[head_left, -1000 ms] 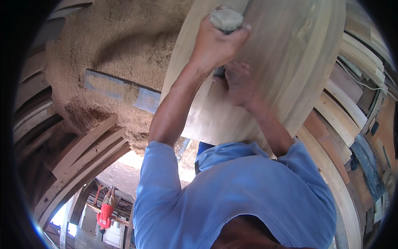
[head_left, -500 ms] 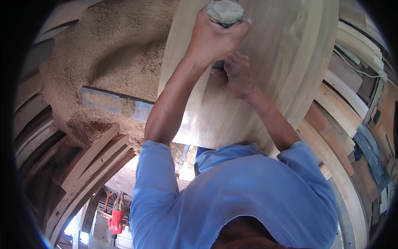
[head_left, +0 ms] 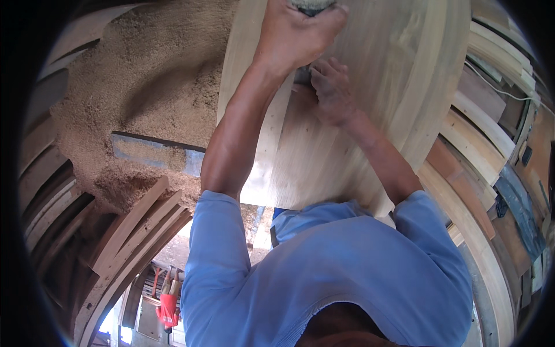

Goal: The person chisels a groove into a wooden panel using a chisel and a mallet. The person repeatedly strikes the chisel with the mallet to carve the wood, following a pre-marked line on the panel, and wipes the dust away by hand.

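A broad pale wooden panel (head_left: 347, 168), made of several joined boards, lies in front of me. Over its far part, my left hand (head_left: 296, 36) is wrapped round a dusty tool (head_left: 314, 4) with a rounded top, which the upper picture edge cuts off. Closer to me, my right hand (head_left: 334, 92) has its fingers curled at a dark grey part (head_left: 302, 75), perhaps of the same tool. The hands and the left forearm cover most of that tool, so its kind does not show.
Sawdust (head_left: 167, 75) is heaped left of the panel, around a grey metal-like bar (head_left: 156, 153). Long planks (head_left: 139, 231) lean at the lower left, and stacked boards (head_left: 480, 139) line the right side. A person in red (head_left: 168, 309) is in the background.
Both hands have shifted slightly away from me along the panel, and the tool's round top has moved partly out of the picture. Their grips look the same.
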Demonstrator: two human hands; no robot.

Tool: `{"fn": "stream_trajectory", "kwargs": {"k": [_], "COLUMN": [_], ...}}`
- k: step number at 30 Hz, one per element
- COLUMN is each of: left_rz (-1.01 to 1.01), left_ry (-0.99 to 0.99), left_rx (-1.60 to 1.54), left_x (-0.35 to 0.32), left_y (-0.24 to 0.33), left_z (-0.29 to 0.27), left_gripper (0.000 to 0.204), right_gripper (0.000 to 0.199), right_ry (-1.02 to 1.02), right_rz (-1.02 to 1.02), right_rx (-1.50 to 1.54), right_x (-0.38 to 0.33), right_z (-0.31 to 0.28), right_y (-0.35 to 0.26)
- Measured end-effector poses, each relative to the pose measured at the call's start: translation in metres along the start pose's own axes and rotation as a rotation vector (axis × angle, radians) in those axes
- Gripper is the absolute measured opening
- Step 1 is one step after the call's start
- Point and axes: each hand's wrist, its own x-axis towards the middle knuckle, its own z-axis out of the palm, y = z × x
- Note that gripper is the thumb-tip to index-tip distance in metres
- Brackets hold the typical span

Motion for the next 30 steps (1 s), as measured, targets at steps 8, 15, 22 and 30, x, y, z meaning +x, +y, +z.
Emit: {"fn": "stream_trajectory", "kwargs": {"k": [8, 15, 22, 30], "left_rz": [0.028, 0.067, -0.163, 0.172], "left_ry": [-0.099, -0.092, -0.131, -0.120], "left_rx": [0.050, 0.010, -0.077, 0.019], "left_x": [0.047, 0.045, 0.062, 0.083], "left_y": [-0.012, -0.004, -0.008, -0.030], "left_z": [0.012, 0.014, 0.012, 0.011], "left_gripper": [0.008, 0.007, 0.008, 0.013], "right_gripper": [0.024, 0.033, 0.026, 0.030], "right_ry": [0.022, -0.012, -0.017, 0.024], "right_rz": [0.038, 0.058, 0.037, -0.009], "right_rx": [-0.134, -0.048, -0.180, -0.052], "right_x": [0.061, 0.019, 0.082, 0.059], "right_z": [-0.022, -0.003, -0.021, -0.018], "right_y": [0.035, 0.028, 0.055, 0.043]}}
